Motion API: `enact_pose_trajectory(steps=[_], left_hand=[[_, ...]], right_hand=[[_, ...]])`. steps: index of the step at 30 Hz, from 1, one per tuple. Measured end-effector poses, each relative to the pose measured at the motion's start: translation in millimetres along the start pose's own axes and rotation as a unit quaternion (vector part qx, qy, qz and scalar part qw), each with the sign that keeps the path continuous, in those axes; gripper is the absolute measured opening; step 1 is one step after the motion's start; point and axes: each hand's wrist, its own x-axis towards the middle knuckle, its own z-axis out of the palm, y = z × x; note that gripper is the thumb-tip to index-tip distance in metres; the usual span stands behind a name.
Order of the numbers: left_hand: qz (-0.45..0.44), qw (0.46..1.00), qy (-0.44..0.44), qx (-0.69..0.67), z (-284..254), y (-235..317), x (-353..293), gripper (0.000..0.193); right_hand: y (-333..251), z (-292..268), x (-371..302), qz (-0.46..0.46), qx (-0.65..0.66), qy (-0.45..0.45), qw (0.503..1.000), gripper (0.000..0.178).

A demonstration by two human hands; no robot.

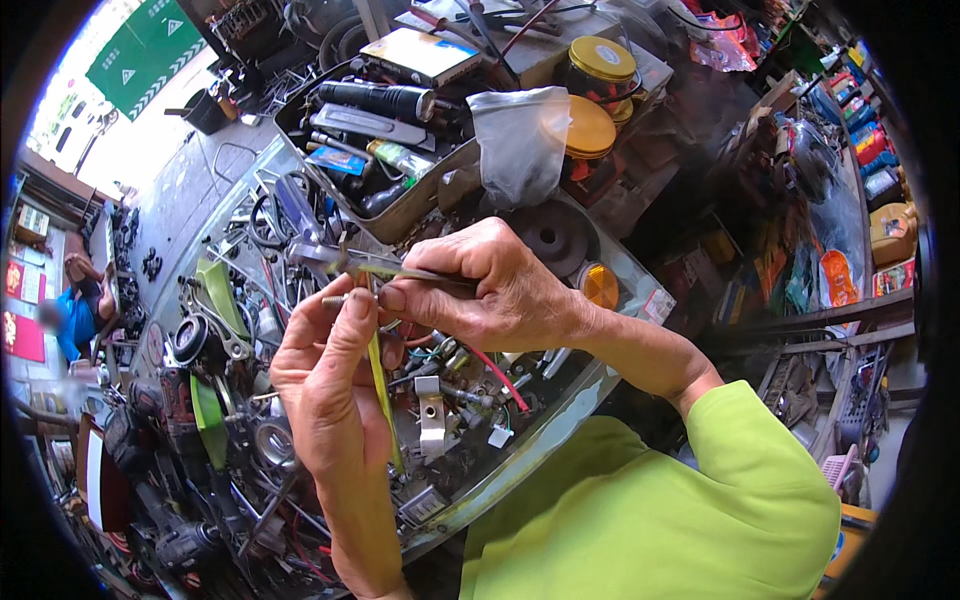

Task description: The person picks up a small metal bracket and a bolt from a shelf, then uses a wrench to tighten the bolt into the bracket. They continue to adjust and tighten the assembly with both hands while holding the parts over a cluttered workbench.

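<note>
My left hand (pixel 335 385) is closed, thumb against fingers, with a small threaded metal piece (pixel 335 300) showing at the fingertips. A thin yellow-green strip (pixel 382 400), perhaps a wire, runs down from this pinch past the palm. My right hand (pixel 495 285) grips a slim metal tool (pixel 420 273) whose kind I cannot make out. Its blurred far end (pixel 347 262) points left, just above my left fingertips. The two hands almost touch. Below my right hand a red wire (pixel 500 380) sticks out, and a bent metal bracket (pixel 431 420) lies among small parts.
A metal tray (pixel 420 205) of tools stands beyond my hands, with a clear plastic bag (pixel 520 140) at its right side. Yellow-lidded jars (pixel 600 60) stand farther right. Dense loose parts cover the glass-edged table (pixel 560 425). A power drill (pixel 185 540) lies at the lower left.
</note>
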Motion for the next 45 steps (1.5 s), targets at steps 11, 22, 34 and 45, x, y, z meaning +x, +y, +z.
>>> enact_pose_trajectory(steps=[11, 22, 34, 45], left_hand=[[-0.004, 1.000, -0.014, -0.010, -20.6, 0.9, -10.7, 0.019], [-0.023, 0.998, -0.030, -0.048, -59.8, -21.5, -26.2, 0.021], [-0.036, 0.988, -0.021, -0.147, -65.2, -22.8, -25.0, 0.016], [-0.068, 0.988, 0.014, -0.139, -65.0, -30.2, -25.7, 0.016]], right_hand=[[-6.2, 10.5, -0.7, 0.064, 0.083, -0.006, 0.995, 0.022], [11.9, 34.0, -6.6, -0.078, -0.102, -0.075, 0.989, 0.026], [10.5, 49.2, -11.0, -0.128, -0.132, -0.052, 0.981, 0.017], [16.8, 38.6, -17.5, -0.115, -0.164, -0.086, 0.976, 0.025]])
